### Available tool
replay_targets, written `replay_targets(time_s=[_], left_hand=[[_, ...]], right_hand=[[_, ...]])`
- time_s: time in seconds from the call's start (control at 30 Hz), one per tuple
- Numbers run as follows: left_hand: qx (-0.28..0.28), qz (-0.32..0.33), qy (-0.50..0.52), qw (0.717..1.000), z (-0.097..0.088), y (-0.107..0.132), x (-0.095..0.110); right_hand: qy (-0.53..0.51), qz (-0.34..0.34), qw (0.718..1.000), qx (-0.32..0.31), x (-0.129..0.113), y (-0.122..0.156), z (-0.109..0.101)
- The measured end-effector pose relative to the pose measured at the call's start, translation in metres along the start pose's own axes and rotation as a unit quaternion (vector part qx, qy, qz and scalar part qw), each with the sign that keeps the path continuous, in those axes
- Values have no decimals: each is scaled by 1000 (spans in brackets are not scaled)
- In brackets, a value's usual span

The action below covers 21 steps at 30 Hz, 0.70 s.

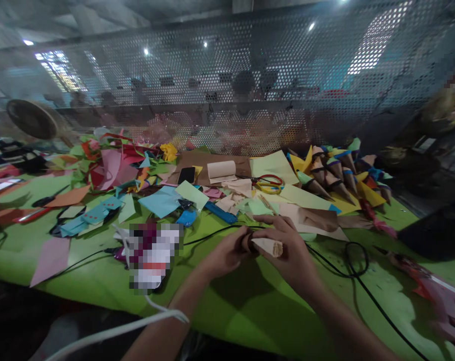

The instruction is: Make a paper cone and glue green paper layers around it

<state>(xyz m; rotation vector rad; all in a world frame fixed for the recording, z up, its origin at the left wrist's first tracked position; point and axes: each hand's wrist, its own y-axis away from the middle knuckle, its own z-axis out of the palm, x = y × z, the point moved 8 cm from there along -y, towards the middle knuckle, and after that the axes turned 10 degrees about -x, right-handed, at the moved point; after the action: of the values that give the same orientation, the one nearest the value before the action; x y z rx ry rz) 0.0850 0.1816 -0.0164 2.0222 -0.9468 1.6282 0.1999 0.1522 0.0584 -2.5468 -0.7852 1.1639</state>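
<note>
Bright lime-green desk (250, 311). At centre, a cream and brown paper cone (267, 246). Black cable (357, 273) at lower right. Red-and-yellow scissors (268, 183) above centre. Brown cones with blue and yellow bands (330, 175) at upper right. Pink, blue, green, orange paper scraps (126, 175) at left.

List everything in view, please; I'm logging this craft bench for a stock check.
paper cone: one, cream with a brown end, held between both hands
finished cones: many, brown with coloured wraps, far right of the table
scissors: one pair, red and yellow handles, middle back
paper roll: one, cream, middle back
phone: one, black, left of the paper roll
paper scraps: many, mixed colours, left back
glue gun: one, pink, right edge
cable: one, black, looped right of the hands
table: one, green top, beneath everything
fan: one, dark, far left back
perforated screen: one, grey, behind the table
left hand: one, gripping the cone's brown end
right hand: one, wrapped around the cone's cream part
</note>
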Motion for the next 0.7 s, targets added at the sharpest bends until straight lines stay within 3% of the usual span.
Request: replay_targets(time_s=[0.17,0.3,0.5,0.7], left_hand=[[-9,-31,13,999,3,-2,0],[-5,-1,-1,1000,1,-1,3],[-1,15,76,997,-2,-4,-4],[19,-12,88,996,-1,-4,0]], right_hand=[[74,-30,997,23,-6,1,-3],[100,-7,994,-30,-5,-2,4],[45,-2,994,-104,-14,-3,9],[50,15,996,-77,-8,-3,10]])
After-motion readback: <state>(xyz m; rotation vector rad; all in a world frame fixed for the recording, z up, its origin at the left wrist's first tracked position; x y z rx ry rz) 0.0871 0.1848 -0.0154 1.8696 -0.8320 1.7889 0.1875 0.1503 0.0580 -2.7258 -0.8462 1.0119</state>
